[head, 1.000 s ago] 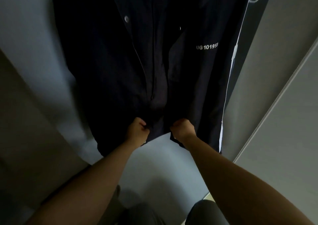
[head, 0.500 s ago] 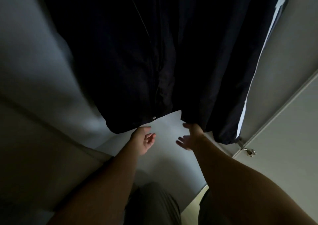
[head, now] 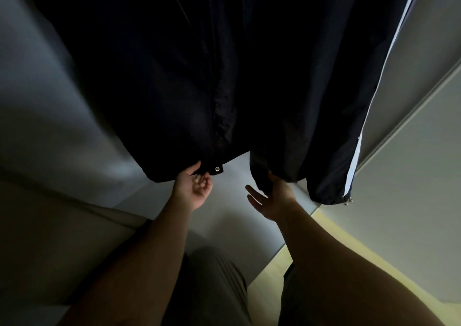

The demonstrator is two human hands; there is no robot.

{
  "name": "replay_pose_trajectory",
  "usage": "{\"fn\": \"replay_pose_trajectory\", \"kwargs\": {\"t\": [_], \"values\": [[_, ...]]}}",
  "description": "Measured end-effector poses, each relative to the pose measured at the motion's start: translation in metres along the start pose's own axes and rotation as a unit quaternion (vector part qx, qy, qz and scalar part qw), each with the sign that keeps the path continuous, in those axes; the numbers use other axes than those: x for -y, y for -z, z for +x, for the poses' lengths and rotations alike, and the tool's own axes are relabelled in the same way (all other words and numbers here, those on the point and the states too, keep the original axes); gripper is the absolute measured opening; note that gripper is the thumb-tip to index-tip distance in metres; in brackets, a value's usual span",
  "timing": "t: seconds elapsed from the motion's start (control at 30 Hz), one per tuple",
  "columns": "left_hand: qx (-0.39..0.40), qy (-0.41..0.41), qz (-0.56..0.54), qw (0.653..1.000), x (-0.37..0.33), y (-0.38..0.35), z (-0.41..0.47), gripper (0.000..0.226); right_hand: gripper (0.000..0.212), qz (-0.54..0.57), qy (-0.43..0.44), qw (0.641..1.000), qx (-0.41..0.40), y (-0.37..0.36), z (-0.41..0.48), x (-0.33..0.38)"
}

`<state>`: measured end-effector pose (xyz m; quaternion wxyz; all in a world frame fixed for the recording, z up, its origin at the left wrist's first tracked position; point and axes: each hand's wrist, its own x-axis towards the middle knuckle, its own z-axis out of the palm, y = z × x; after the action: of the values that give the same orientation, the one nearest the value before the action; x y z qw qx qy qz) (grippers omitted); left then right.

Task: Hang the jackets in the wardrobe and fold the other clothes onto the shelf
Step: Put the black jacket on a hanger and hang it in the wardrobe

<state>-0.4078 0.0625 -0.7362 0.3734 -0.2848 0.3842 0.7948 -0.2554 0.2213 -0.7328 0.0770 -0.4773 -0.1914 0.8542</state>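
Note:
A dark navy jacket [head: 174, 76] hangs in the wardrobe and fills the top of the head view. A white stripe runs down its right sleeve [head: 359, 138]. Its front is parted at the bottom, with a metal snap [head: 217, 168] on the left hem corner. My left hand [head: 193, 188] is just under that corner, fingers loosely curled, thumb touching the hem edge. My right hand [head: 270, 198] is palm-up with fingers spread, and the right front hem corner lies against it.
The pale wardrobe back wall [head: 50, 89] is behind the jacket. A light door panel [head: 411, 151] stands at the right, and a shelf or ledge edge [head: 62, 226] at lower left. My legs and a yellowish floor strip [head: 349, 246] are below.
One second ago both hands gripped the jacket's front hem. They let go half a second ago and now touch the hem corners loosely. The view has tilted lower.

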Motion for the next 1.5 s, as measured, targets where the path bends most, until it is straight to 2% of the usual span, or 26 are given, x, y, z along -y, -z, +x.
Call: {"fn": "replay_pose_trajectory", "kwargs": {"t": [0.1, 0.17, 0.3, 0.4, 0.47, 0.53, 0.63, 0.77, 0.83, 0.9, 1.0, 1.1, 1.23, 1.33, 1.4, 1.5], "values": [[0.012, 0.011, 0.031, 0.999, 0.019, 0.003, -0.010, 0.035, 0.026, 0.024, -0.009, 0.999, -0.030, 0.002, -0.009, 0.001], [0.027, 0.012, 0.076, 0.997, 0.032, 0.001, -0.021, 0.044, 0.021, -0.010, 0.003, 0.999, -0.040, 0.003, -0.015, 0.000], [0.010, -0.003, 0.132, 0.991, 0.056, -0.004, -0.039, 0.019, 0.010, -0.132, 0.048, 0.989, -0.053, 0.015, -0.025, -0.002], [0.032, -0.011, 0.163, 0.986, 0.066, -0.001, -0.053, 0.017, 0.028, -0.217, 0.093, 0.972, -0.003, 0.030, -0.035, -0.003], [0.043, -0.015, 0.188, 0.981, 0.072, 0.003, -0.059, 0.022, 0.047, -0.272, 0.124, 0.954, 0.035, 0.038, -0.040, -0.005], [0.045, -0.038, 0.249, 0.967, 0.077, 0.009, -0.064, 0.023, 0.053, -0.332, 0.162, 0.929, 0.030, 0.044, -0.044, -0.007], [0.018, -0.056, 0.338, 0.939, 0.084, 0.015, -0.072, 0.032, 0.036, -0.396, 0.225, 0.890, -0.006, 0.049, -0.047, -0.009], [-0.012, -0.083, 0.336, 0.938, 0.092, 0.017, -0.077, 0.040, 0.012, -0.478, 0.298, 0.825, -0.054, 0.051, -0.048, -0.013], [-0.011, -0.088, 0.356, 0.930, 0.094, 0.017, -0.077, 0.046, 0.026, -0.469, 0.284, 0.834, -0.068, 0.052, -0.048, -0.013], [-0.002, -0.107, 0.398, 0.911, 0.095, 0.016, -0.074, 0.044, 0.029, -0.431, 0.240, 0.867, -0.070, 0.052, -0.048, -0.013], [0.017, -0.150, 0.415, 0.897, 0.101, 0.008, -0.071, 0.025, 0.027, -0.391, 0.179, 0.902, -0.037, 0.055, -0.048, -0.014], [0.016, -0.176, 0.446, 0.877, 0.107, -0.004, -0.074, 0.012, 0.029, -0.370, 0.120, 0.921, 0.002, 0.057, -0.051, -0.017], [0.018, -0.207, 0.447, 0.870, 0.109, -0.017, -0.077, 0.021, 0.027, -0.362, 0.096, 0.925, 0.059, 0.058, -0.056, -0.022], [0.011, -0.236, 0.422, 0.875, 0.108, -0.025, -0.080, 0.013, 0.024, -0.360, 0.109, 0.925, 0.062, 0.059, -0.054, -0.025], [0.009, -0.253, 0.440, 0.861, 0.108, -0.025, -0.080, 0.013, 0.022, -0.357, 0.107, 0.927, 0.054, 0.059, -0.054, -0.028], [0.014, -0.282, 0.489, 0.825, 0.107, -0.023, -0.082, 0.031, 0.014, -0.367, 0.103, 0.923, 0.044, 0.057, -0.055, -0.030]]}}
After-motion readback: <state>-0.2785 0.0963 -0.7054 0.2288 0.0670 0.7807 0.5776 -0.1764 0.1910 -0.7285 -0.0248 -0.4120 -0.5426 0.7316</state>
